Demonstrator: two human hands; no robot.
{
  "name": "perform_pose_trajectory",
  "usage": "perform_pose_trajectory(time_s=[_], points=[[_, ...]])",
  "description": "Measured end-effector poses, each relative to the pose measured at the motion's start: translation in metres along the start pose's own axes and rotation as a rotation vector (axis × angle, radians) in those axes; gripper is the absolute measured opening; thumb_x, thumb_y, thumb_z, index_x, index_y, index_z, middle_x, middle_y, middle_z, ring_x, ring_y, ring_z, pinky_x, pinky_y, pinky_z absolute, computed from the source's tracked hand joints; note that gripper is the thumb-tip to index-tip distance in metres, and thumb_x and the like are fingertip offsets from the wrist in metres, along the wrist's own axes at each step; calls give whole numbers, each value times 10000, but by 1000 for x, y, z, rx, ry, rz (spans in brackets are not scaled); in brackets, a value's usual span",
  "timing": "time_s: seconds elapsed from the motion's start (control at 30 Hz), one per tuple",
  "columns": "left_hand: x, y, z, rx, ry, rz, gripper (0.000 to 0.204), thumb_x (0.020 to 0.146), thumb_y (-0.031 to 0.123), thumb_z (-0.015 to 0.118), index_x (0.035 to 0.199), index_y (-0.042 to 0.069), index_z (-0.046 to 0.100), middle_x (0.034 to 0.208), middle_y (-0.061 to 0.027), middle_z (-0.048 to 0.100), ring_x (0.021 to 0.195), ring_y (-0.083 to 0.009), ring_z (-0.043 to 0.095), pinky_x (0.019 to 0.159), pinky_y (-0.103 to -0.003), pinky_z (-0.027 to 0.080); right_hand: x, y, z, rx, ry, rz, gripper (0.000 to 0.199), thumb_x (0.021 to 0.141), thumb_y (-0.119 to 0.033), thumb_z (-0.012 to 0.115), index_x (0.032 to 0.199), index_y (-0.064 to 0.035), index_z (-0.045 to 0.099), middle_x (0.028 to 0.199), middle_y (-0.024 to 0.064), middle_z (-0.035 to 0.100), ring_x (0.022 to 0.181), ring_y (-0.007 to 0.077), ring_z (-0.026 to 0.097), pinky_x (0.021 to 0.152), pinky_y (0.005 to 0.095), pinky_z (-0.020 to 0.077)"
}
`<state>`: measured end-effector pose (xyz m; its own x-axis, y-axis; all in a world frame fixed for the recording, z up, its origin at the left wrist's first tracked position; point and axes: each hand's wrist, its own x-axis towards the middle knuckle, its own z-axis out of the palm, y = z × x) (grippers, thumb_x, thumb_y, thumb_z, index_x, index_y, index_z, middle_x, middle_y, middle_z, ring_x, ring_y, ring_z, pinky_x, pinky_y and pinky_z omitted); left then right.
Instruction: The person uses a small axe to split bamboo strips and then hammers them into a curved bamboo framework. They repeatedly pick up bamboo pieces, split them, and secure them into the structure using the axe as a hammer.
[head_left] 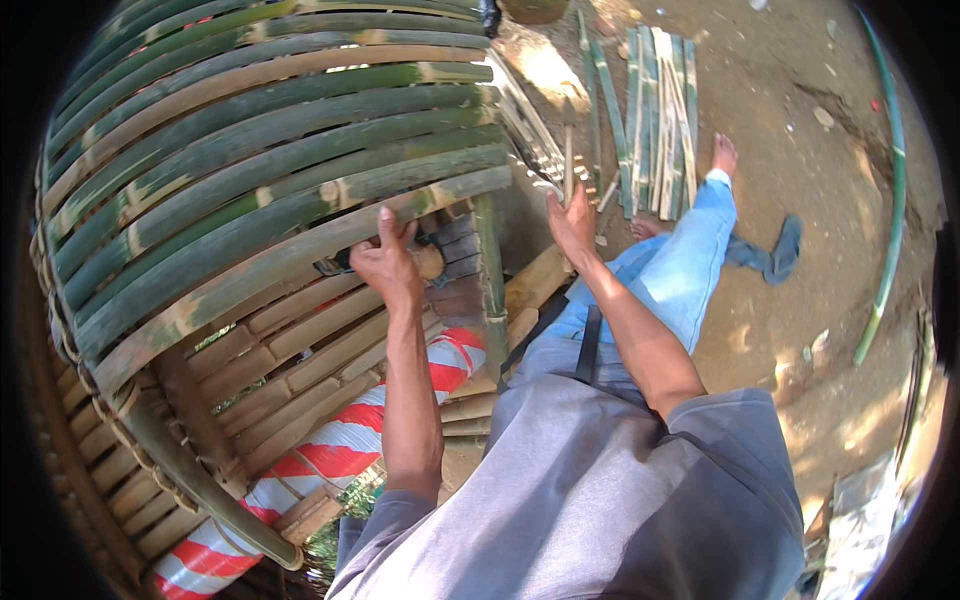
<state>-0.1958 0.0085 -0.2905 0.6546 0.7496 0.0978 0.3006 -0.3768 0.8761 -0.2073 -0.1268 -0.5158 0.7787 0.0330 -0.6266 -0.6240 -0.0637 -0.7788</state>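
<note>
We are working on a large domed bamboo basket frame, lying on its side at our left and filling the upper left of the view. Its curved green slats are already lying close together across the dome, and the rim is already bound with lashing, so we judge the shell largely woven. The nearest slat, at the lower edge, is where our left hand is pressing, fingers curled over its end; we are judging this edge as the part being finished.

Our right hand is reaching forward, open and holding nothing, toward loose thin bamboo strips just beyond it. A bundle of split bamboo strips is lying unused on the dirt ground, so material is remaining. A red-and-white striped pole is lying under the frame.
</note>
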Motion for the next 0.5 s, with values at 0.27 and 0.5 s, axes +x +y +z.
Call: perform_pose_trajectory(time_s=[0.27,0.5], points=[[3,-11,-10,92,-20,36,398,924,217,679,1000,-155,558,938,-191,641,789,-248,678,729,-380,632,-44,-14,-55,523,-210,40,315,919,-203,651,1144,-37,509,772,71,627,607,143,637,523,273,484],[3,-13,-6,151,-53,98,427,929,228,670,898,-180,550,927,-252,636,797,-286,687,750,-399,634,-73,-1,5,380,-66,-55,367,943,-322,598,1121,-3,557,891,229,659,851,321,664,777,405,492]])
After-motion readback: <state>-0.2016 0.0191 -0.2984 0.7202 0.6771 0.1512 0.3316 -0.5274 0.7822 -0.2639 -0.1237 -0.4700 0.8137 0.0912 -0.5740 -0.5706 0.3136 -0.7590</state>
